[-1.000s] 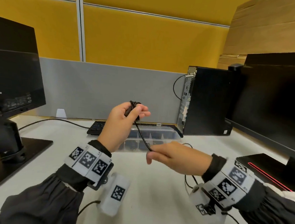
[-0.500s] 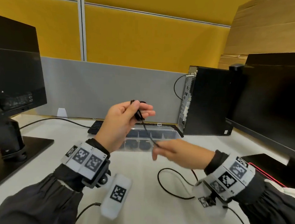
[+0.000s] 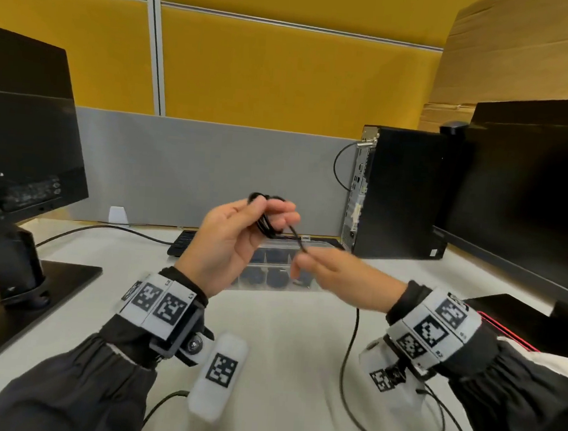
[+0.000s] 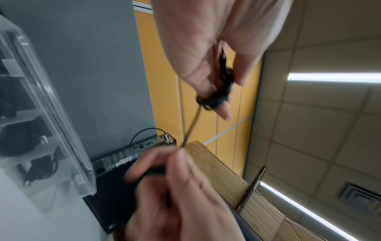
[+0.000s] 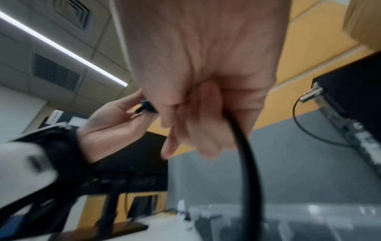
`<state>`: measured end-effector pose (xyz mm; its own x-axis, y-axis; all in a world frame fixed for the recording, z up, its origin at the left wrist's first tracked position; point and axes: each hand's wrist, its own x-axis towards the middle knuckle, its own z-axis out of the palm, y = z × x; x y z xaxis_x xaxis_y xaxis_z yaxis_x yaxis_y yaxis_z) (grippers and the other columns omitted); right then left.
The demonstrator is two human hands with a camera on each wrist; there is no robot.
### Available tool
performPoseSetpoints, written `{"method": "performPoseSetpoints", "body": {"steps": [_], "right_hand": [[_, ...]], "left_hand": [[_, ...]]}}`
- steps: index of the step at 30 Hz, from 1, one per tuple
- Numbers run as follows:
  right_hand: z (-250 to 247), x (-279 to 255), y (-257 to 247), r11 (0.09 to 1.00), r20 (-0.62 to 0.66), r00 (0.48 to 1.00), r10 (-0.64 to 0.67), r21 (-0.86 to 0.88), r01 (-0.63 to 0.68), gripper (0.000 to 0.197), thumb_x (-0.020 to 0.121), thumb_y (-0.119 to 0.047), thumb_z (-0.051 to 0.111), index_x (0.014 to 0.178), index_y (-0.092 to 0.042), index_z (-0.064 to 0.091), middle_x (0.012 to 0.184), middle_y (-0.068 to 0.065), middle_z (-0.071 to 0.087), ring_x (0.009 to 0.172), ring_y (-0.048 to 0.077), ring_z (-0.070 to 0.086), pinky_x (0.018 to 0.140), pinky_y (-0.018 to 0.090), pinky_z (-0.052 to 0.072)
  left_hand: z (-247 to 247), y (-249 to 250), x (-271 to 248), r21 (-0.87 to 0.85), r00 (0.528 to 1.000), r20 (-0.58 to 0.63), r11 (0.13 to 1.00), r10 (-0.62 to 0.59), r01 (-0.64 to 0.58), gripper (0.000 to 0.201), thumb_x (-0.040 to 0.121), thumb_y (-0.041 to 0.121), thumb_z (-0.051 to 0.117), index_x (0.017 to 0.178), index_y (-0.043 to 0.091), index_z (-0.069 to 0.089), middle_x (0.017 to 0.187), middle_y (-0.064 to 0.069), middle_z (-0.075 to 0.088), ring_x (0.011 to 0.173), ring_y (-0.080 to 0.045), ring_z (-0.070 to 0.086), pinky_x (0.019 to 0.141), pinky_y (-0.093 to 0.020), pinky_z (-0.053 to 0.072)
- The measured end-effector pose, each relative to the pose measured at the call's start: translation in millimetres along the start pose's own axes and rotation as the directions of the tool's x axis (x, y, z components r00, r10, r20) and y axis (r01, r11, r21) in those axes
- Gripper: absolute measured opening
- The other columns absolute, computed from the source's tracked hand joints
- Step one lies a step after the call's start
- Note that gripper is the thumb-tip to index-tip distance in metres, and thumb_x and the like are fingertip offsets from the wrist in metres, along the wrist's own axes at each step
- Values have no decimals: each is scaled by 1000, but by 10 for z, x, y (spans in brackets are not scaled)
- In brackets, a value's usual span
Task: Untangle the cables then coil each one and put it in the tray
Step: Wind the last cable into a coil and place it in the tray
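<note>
My left hand (image 3: 240, 235) is raised above the desk and pinches a small coil of black cable (image 3: 265, 220) between thumb and fingers; the left wrist view shows the coil (image 4: 220, 88) wrapped at the fingertips. A short taut strand runs from the coil down to my right hand (image 3: 326, 269), which pinches the cable (image 5: 245, 146) just below and right of the left hand. The loose rest of the cable (image 3: 349, 356) hangs under the right wrist and loops on the desk. The clear plastic tray (image 3: 307, 287) lies behind both hands, with dark coiled cables in some compartments.
A monitor on a black stand (image 3: 25, 161) is at the left and another monitor (image 3: 532, 201) at the right. A black computer tower (image 3: 396, 190) stands behind the tray on the right, and a black keyboard (image 3: 182, 243) lies at its left.
My right hand has moved up and toward the left hand, shortening the strand between them. The loose cable has slid right on the desk, and the coil in the left hand has grown.
</note>
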<state>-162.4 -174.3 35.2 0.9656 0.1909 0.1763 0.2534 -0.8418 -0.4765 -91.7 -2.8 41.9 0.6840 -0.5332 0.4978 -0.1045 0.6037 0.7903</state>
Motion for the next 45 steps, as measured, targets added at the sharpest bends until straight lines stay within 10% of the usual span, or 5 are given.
{"method": "performPoseSetpoints", "body": {"steps": [6, 18, 26, 36, 45], "right_hand": [[138, -174, -307, 994, 300, 952, -56, -75, 82, 26, 102, -31, 31, 92, -21, 54, 69, -13, 43, 63, 0, 44, 62, 11, 35], [-155, 31, -3, 993, -326, 938, -119, -57, 106, 25, 95, -28, 49, 75, -19, 61, 52, -11, 43, 49, 1, 41, 53, 10, 34], [-258, -38, 381, 992, -102, 988, 120, -30, -123, 32, 102, -26, 33, 80, -9, 48, 52, -6, 34, 36, 3, 35, 40, 11, 30], [-181, -195, 1060, 921, -15, 922, 388, -32, -388, 35, 102, -27, 32, 71, -16, 44, 61, -2, 43, 51, 10, 39, 56, 17, 39], [26, 4, 454, 969, -228, 957, 180, -124, -212, 69, 91, -51, 45, 147, -37, 8, 149, 1, 30, 137, 21, 25, 111, 49, 27]], "left_hand": [[-159, -165, 31, 421, 999, 25, 907, -27, 14, 55, 88, 54, 40, 99, 6, 64, 104, -7, 70, 103, -17, 65, 95, -24, 46], [-164, -198, -166, 575, 936, 214, 811, -279, 111, 20, 84, 19, 58, 74, 8, 70, 69, -9, 69, 64, -13, 60, 63, -20, 46], [-523, 16, -6, 72, 971, -238, 997, 35, -19, 54, 96, 7, 39, 49, 16, 66, 58, 2, 60, 53, -8, 55, 54, -16, 47], [-1085, 489, 115, -162, 663, -705, 853, 252, -496, 40, 95, 6, 43, 58, 12, 57, 52, 3, 59, 55, -9, 57, 68, -16, 49], [-441, -21, 28, 183, 937, -347, 983, 35, 31, 38, 96, 11, 43, 64, 3, 63, 58, -3, 63, 54, -12, 59, 63, -18, 51]]}}
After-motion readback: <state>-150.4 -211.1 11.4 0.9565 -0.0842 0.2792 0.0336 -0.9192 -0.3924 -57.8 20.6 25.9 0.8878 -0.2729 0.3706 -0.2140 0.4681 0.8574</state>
